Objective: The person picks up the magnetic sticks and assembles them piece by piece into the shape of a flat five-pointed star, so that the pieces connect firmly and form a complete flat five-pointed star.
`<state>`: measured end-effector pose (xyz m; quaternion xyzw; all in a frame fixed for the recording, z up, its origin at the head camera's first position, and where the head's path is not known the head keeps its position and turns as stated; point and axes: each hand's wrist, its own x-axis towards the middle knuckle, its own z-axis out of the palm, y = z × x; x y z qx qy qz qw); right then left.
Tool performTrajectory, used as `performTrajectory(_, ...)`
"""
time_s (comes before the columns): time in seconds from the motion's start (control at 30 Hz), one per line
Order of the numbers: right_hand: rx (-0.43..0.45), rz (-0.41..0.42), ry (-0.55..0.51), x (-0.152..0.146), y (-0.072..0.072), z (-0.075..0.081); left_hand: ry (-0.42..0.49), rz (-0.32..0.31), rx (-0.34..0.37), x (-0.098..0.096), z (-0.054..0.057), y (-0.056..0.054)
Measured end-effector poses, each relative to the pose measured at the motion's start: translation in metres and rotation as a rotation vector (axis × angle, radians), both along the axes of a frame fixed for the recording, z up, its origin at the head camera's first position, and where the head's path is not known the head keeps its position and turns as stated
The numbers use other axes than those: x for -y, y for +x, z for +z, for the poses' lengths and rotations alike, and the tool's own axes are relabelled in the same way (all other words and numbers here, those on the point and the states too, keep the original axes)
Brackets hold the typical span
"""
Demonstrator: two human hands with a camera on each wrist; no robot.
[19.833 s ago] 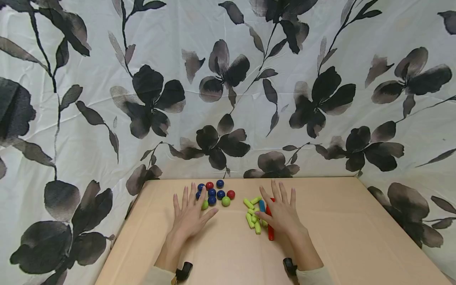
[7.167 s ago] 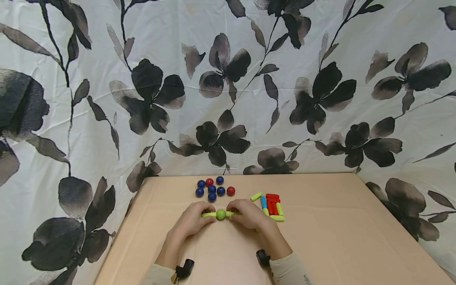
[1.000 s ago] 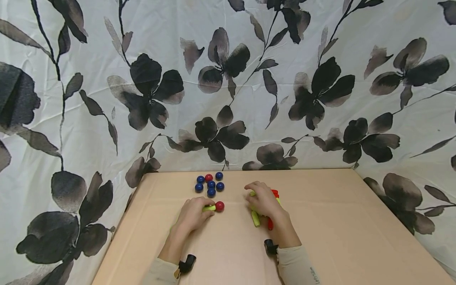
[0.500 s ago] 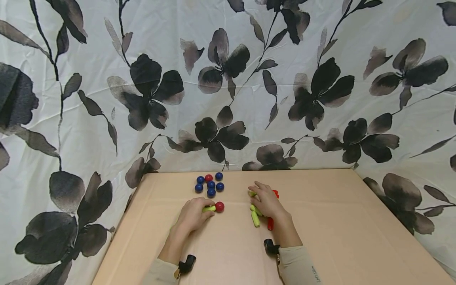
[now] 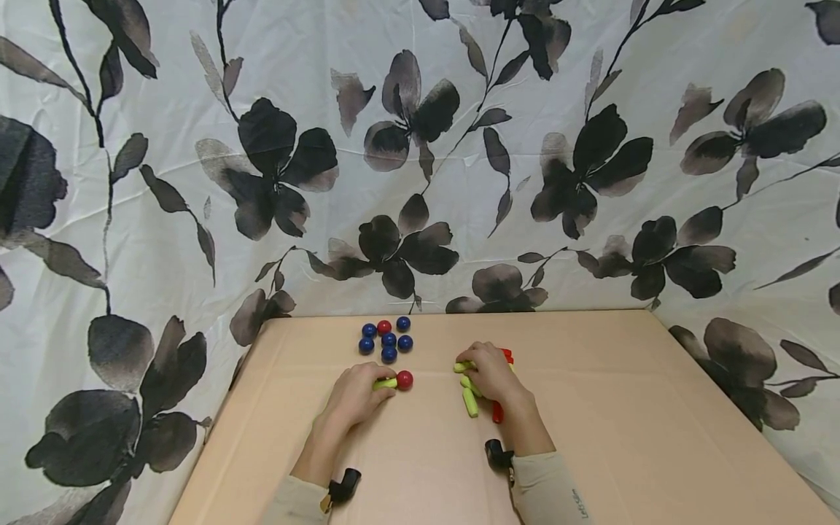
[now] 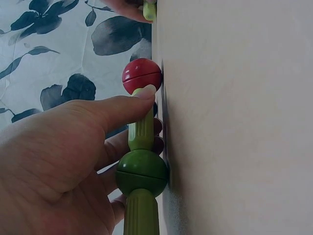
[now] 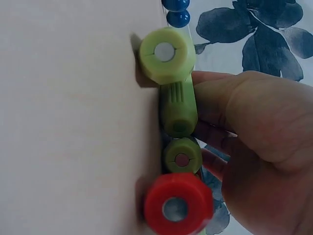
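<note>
The left hand (image 5: 354,397) grips a joined chain (image 6: 141,117), thumb tip over a green rod (image 6: 140,139) with fingers behind it; a red ball (image 6: 142,72) sits just past the thumb tip, and a green ball (image 6: 142,171) lies back towards the palm, where a further rod (image 6: 142,213) joins on. The chain's long axis runs crosswise, so the red ball forms its right end and faces the other hand. The right hand (image 5: 492,375), well apart from that ball, pinches a loose green rod (image 5: 461,367); this also lies nearly crosswise, its free end pointing roughly back towards the red ball, and it sits slightly farther from the person. Under the right palm and on its near side are more green rods (image 5: 469,403), with a red rod (image 5: 497,413) by the wrist; another red piece (image 5: 508,356) shows beyond the knuckles. Past the left hand's fingers, six blue balls (image 5: 389,355) and a second red ball (image 5: 383,327) group near the far edge of the table (image 5: 590,408). No container shows in any view; the balls rest straight on the tabletop, before a floral cloth (image 5: 289,44).
</note>
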<state>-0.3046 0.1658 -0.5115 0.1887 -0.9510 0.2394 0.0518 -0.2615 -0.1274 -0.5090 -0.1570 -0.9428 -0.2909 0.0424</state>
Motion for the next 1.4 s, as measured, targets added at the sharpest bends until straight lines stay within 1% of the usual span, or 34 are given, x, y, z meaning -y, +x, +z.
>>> performTrajectory(0.17,-0.006,0.002,0.003,0.001,0.0,0.001,-0.005,-0.003,-0.003,0.0,0.0,-0.001)
performTrajectory(0.3,0.025,0.01,-0.063,0.004,0.001,0.006,0.0,-0.021,-0.017,0.001,-0.003,-0.001)
performTrajectory(0.37,0.079,0.036,-0.113,0.007,0.003,0.011,0.001,-0.023,-0.016,0.001,-0.004,-0.001)
performTrajectory(0.43,0.162,0.076,-0.149,0.011,0.006,0.016,-0.005,-0.033,-0.026,0.0,-0.004,-0.002)
performTrajectory(0.53,0.26,0.157,-0.153,0.019,0.01,0.022,-0.009,-0.029,-0.017,0.0,-0.005,-0.002)
performTrajectory(0.6,0.296,0.19,-0.13,0.025,0.012,0.023,-0.009,-0.03,-0.018,0.0,-0.005,-0.002)
performTrajectory(0.67,0.295,0.211,-0.101,0.032,0.014,0.022,-0.003,-0.027,-0.006,0.0,-0.005,-0.003)
performTrajectory(0.8,0.29,0.218,-0.058,0.043,0.017,0.018,-0.005,-0.038,-0.013,0.001,-0.004,-0.002)
performTrajectory(0.97,0.277,0.244,-0.033,0.051,0.017,0.013,-0.004,-0.047,-0.027,0.001,-0.003,-0.001)
performTrajectory(1.07,0.273,0.242,-0.011,0.054,0.016,0.011,-0.008,-0.053,-0.033,0.001,-0.004,-0.001)
performTrajectory(1.17,0.269,0.234,0.004,0.055,0.016,0.012,0.001,-0.052,-0.023,0.001,-0.003,-0.001)
performTrajectory(1.3,0.264,0.224,0.004,0.057,0.016,0.014,0.031,-0.038,0.007,0.002,-0.001,-0.001)
performTrajectory(1.4,0.26,0.218,0.001,0.058,0.016,0.015,0.025,-0.029,0.011,0.002,0.0,-0.001)
